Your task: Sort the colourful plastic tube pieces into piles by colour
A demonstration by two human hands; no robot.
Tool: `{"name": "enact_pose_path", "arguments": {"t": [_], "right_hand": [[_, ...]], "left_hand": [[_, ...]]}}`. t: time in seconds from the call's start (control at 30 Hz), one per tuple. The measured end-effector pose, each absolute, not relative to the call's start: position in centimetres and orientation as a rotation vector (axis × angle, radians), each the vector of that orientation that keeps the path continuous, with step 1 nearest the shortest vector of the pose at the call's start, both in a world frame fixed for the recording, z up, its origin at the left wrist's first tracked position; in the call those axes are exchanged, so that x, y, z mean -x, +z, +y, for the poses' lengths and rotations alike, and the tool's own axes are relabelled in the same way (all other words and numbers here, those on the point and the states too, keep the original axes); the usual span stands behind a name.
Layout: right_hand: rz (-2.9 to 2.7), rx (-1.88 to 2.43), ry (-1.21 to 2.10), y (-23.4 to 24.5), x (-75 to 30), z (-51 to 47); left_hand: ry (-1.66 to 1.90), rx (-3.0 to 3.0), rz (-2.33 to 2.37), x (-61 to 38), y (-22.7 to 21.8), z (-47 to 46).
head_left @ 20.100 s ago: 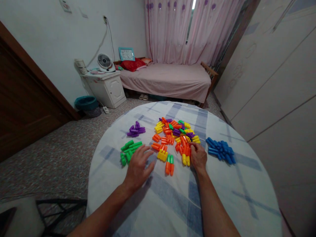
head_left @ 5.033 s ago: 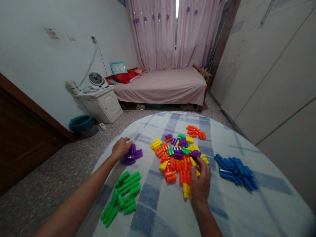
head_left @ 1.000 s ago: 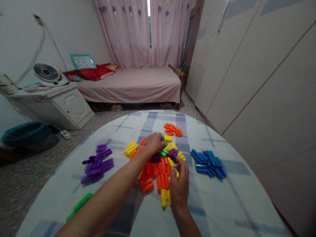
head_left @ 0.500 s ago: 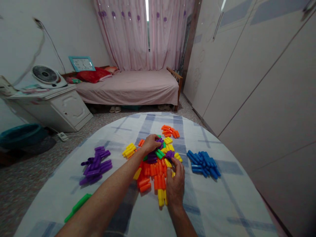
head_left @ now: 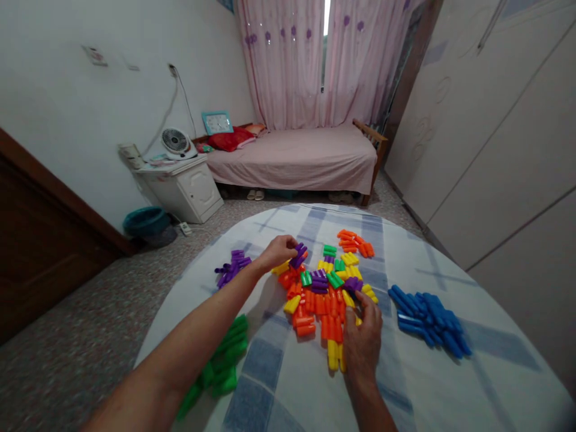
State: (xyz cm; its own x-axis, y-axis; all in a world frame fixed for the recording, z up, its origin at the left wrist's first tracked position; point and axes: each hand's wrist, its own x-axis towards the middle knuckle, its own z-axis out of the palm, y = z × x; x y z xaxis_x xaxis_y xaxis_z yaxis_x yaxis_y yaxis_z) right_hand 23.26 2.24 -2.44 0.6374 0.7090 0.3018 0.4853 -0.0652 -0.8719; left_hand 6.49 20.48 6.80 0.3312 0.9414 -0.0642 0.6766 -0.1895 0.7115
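A flat arrangement of joined plastic tube pieces (head_left: 321,303) in orange, yellow, green and purple lies on the round table. My left hand (head_left: 279,251) pinches a purple tube piece (head_left: 297,257) over the arrangement's upper left part. On the lower right side, my right hand (head_left: 363,330) rests with thumb and forefinger around a yellow tube piece (head_left: 348,298). Just above that forefinger is a purple piece (head_left: 353,284). The right hand's other fingers are curled and partly hidden.
Loose purple tubes (head_left: 233,267) and green tubes (head_left: 227,354) lie to the left, the green ones partly behind my left forearm. Blue tubes (head_left: 429,318) are piled to the right, orange tubes (head_left: 355,242) at the back. A checked cloth (head_left: 265,384) covers the table.
My left hand has moved left from the top middle of the arrangement and now shows a purple piece in its fingers. My right hand keeps its place. The camera has turned left.
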Motion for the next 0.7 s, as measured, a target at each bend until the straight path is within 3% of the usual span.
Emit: {"name": "enact_pose_path", "arguments": {"t": [0.3,0.57,0.7], "right_hand": [[-1.001,1.75,0.218,-2.3,-23.2,2.3],[-0.998,1.721,0.21,-2.4,-23.1,2.2],[-1.005,1.707,0.199,-2.4,-23.1,2.3]], "left_hand": [[0.097,-2.152,1.868,4.2,7.2,19.9],[0.051,-2.422,1.935,3.1,7.5,17.6],[0.135,-2.569,1.695,0.5,7.7,16.4]]}}
